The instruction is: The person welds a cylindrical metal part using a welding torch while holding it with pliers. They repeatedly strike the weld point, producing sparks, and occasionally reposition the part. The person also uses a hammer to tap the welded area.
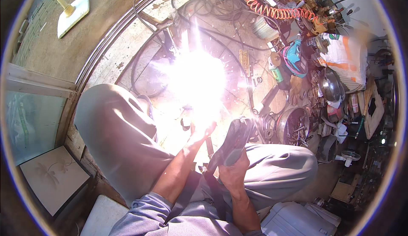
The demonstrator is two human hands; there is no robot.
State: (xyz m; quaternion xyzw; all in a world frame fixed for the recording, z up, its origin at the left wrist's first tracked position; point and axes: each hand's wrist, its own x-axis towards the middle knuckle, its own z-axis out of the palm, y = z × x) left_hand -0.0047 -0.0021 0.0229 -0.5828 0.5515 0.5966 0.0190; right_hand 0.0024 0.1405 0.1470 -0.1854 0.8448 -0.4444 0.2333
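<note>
A blinding white welding arc point(197, 74) with flying sparks burns on the floor ahead of me and washes out the work around it. My left hand point(204, 127) reaches into the lower edge of this glare; its fingers and anything in them are lost in the light. Between my knees, my right hand point(235, 172) is closed round the lower part of a black hand-held welding shield point(235, 138), seen almost edge-on and tilted. The shield stands just right of my left hand, apart from it.
Cables point(212, 6) run over the floor beyond the arc. An orange coiled hose point(280, 12), a green-bodied grinder point(276, 68), a teal bag point(294, 57) and a metal bowl of parts point(293, 125) crowd the right. A glass door point(34, 121) stands left; a grey plastic case point(297, 221) sits behind right.
</note>
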